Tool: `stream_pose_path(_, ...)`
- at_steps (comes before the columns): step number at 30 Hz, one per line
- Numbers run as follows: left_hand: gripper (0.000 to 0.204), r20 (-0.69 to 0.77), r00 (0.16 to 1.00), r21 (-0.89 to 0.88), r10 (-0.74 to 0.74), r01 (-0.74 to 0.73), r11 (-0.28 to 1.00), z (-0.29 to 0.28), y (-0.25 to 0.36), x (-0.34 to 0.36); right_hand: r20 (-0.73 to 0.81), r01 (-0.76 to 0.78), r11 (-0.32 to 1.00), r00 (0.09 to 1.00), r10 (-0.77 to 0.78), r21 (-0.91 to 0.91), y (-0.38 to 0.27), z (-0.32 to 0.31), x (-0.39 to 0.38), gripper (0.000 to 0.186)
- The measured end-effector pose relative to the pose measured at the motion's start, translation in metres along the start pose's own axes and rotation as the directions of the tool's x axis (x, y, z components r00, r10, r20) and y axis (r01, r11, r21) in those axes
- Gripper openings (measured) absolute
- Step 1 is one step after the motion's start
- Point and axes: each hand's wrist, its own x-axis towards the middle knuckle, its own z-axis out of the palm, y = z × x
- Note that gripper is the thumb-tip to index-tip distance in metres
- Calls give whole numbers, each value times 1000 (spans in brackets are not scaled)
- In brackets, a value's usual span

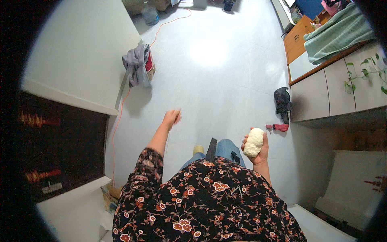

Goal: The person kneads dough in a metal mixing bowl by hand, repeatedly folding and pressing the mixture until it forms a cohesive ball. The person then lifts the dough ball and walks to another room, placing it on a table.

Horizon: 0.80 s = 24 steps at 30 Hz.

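My right hand (264,151) is wrapped round a lump of pale dough (253,142), held at waist height beside my right leg. The lump is an oblong with a rough, whitish surface, and my fingertips show along its left side. My left hand (172,117) is held out in front of me above the floor, apart from everything. Its fingers are curled in, slightly blurred by motion, and I see nothing in them.
A grey cloth over a red bundle (139,64) is at the left wall, with an orange cord (117,129) along the floor. On the right are cabinets (310,97), a black bag (282,103) and a red folded item (280,127). A water jug (150,15) stands far ahead.
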Motion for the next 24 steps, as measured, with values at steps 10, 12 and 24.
stream_pose_path(10,50,-33,999,-81,-14,11,997,84,133,226,-33,-62,998,997,63,22,-169,57,254,51)
stream_pose_path(12,44,-88,959,70,-268,274,959,43,82,221,-15,-94,995,995,94,18,-198,100,307,51)
stream_pose_path(24,9,-201,634,-398,-747,644,653,-31,13,278,28,-203,979,979,202,10,-316,225,598,50)
